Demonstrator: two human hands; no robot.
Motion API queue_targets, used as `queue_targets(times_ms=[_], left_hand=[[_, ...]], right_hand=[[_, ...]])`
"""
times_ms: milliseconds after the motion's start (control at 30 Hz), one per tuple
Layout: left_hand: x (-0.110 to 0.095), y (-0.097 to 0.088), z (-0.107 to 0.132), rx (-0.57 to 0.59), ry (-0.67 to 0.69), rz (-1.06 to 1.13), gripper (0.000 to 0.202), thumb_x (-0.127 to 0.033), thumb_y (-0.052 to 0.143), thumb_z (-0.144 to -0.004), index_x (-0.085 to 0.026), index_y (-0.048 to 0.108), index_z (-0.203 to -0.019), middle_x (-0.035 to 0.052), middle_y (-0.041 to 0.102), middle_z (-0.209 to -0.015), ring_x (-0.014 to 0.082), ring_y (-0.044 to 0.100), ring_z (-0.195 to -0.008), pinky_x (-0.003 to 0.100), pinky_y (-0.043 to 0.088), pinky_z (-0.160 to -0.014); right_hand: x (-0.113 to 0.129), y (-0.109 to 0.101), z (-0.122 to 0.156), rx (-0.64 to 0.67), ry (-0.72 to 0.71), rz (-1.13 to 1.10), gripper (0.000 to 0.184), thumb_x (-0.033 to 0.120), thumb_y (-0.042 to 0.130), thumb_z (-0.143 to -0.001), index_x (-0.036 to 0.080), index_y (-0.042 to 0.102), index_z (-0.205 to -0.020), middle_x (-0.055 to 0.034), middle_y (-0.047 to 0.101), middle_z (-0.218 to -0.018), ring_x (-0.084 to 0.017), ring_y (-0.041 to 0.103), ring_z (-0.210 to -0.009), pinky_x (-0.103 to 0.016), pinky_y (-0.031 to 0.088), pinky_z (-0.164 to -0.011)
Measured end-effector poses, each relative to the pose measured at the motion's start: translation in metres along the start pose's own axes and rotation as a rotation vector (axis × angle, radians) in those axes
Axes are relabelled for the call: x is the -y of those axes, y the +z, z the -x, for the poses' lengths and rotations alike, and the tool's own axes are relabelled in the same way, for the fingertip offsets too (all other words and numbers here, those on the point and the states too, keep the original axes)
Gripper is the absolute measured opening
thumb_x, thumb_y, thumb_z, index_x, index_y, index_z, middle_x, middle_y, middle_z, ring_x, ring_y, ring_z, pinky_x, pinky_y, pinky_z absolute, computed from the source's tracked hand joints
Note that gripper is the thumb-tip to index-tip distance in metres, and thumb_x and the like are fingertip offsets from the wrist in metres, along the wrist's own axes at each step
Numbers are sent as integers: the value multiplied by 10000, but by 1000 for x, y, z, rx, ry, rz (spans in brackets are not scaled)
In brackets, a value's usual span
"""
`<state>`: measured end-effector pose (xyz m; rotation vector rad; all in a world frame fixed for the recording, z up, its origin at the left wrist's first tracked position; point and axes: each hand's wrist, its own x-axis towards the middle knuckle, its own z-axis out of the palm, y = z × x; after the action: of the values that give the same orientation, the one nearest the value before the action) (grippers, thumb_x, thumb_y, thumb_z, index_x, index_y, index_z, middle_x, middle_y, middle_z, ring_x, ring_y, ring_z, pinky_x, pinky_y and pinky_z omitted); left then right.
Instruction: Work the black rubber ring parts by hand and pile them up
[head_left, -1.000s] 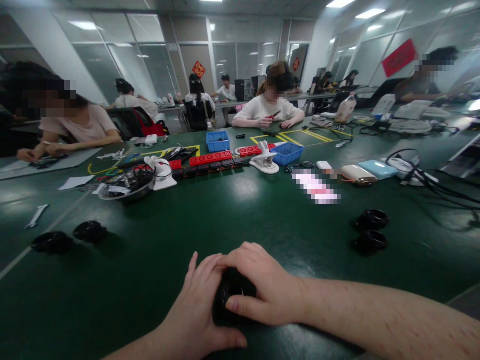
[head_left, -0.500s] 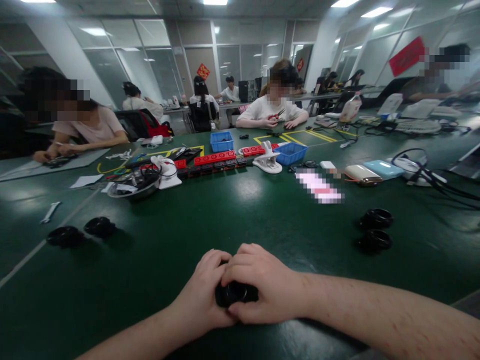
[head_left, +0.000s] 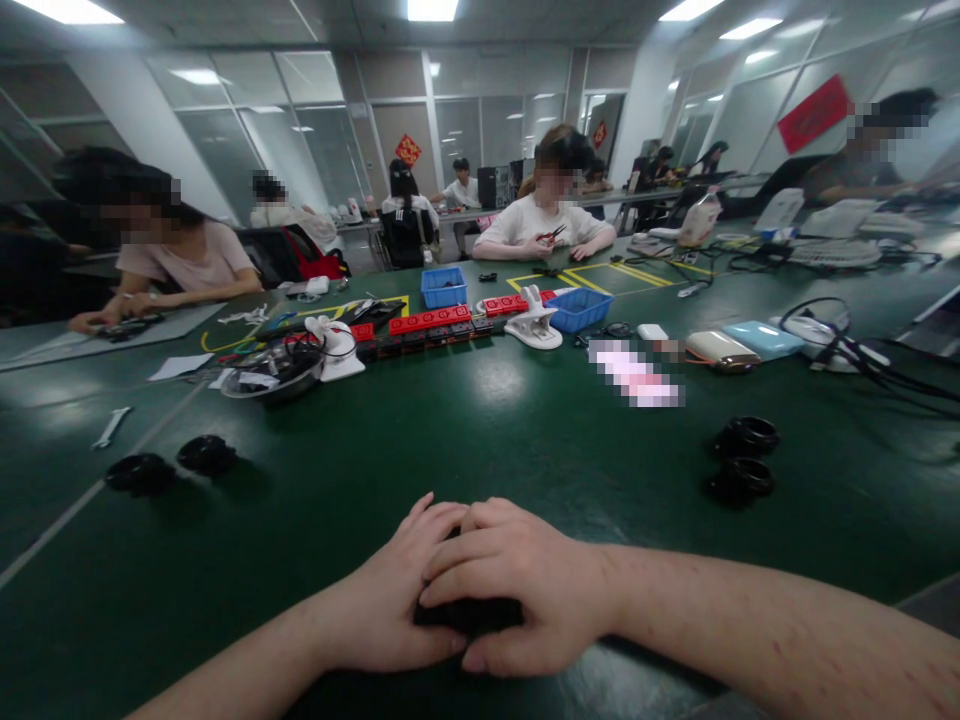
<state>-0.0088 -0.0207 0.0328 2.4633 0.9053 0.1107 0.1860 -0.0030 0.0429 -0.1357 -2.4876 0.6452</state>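
Both of my hands meet at the front of the green table, closed around a black round part (head_left: 480,615). My left hand (head_left: 382,610) grips its left side, thumb along the near edge. My right hand (head_left: 536,590) lies over its top and right side, the fingers overlapping those of the left. Most of the part is hidden by my fingers. Two black ring-shaped parts, one of them this ring (head_left: 208,455), sit at the left. Another pair, including this black ring (head_left: 750,437), stands close together at the right.
A wrench (head_left: 112,428) lies far left. Behind are a metal bowl (head_left: 289,388) of small items, red power strips (head_left: 429,319), a white clip stand (head_left: 534,325) and blue bins (head_left: 581,310). Power banks (head_left: 724,350) and cables are at the right. Several people sit around.
My right fingers have moved left and further over the black part, covering its shiny opening. Both hands have come slightly lower in view and still hold it.
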Motion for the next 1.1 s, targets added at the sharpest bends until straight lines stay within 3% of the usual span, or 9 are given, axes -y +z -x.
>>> queue_targets(times_ms=[133,233,333,467,667,800,900,1000,1100], left_hand=[[4,12,1,-76,-33,-16,1003,-579,713,-567,-247,224,-1378,112,294,-1419,346,248,-1298,606,91,-1052],[2,28,1,-236,-161,-96,1102,-721,669,-461,-163,303,-1338,179,345,-1367,398,285,-1258,648,114,-1026],[-5,39,1,-343,-253,-146,898,-720,645,-496,-163,483,-1182,161,486,-1208,396,399,-1156,672,165,-994],[-13,36,-1,-415,-298,-114,487,-418,721,-536,-182,585,-939,73,543,-968,311,513,-962,629,228,-988],[-4,18,-8,-300,-173,74,351,-227,740,-507,-216,629,-840,39,496,-1018,262,468,-981,401,440,-846],[8,12,-7,-149,-31,30,345,-394,778,-547,-275,672,-853,23,491,-1131,296,408,-1118,468,311,-987],[12,11,-3,-79,-14,-5,538,-491,721,-612,-303,589,-1099,40,446,-1272,323,324,-1230,540,186,-1043],[10,13,0,-99,-34,5,899,-546,711,-588,-253,321,-1342,96,344,-1375,334,270,-1276,586,104,-1053],[6,20,2,-196,-53,30,960,-618,705,-522,-226,334,-1316,119,394,-1317,342,342,-1228,614,78,-1045]], right_hand=[[-4,0,1,-33,104,81,431,478,580,-751,146,544,-1025,-65,614,-1014,-173,516,-905,-310,363,-769],[-6,3,1,-5,172,149,492,556,627,-676,150,558,-945,-54,618,-903,-179,508,-832,-310,372,-731],[-6,5,1,21,203,191,449,547,656,-654,158,576,-862,-35,612,-833,-166,503,-768,-296,374,-695],[-5,3,0,61,210,164,309,390,658,-692,167,558,-880,-23,618,-851,-153,517,-787,-299,379,-744],[-5,1,-1,96,142,4,242,167,568,-638,162,582,-880,3,655,-875,-132,536,-782,-293,370,-794],[-1,2,-1,113,70,-54,188,137,463,-636,173,581,-778,19,670,-877,-123,529,-780,-290,364,-816],[3,1,-1,87,16,-15,166,147,457,-648,187,583,-750,7,651,-970,-149,517,-865,-312,353,-842],[5,-1,-1,4,7,38,126,232,500,-738,183,585,-817,-42,602,-1039,-173,497,-965,-327,348,-846],[5,1,1,-64,98,97,296,436,554,-767,165,545,-886,-58,599,-954,-175,504,-893,-319,369,-771]])
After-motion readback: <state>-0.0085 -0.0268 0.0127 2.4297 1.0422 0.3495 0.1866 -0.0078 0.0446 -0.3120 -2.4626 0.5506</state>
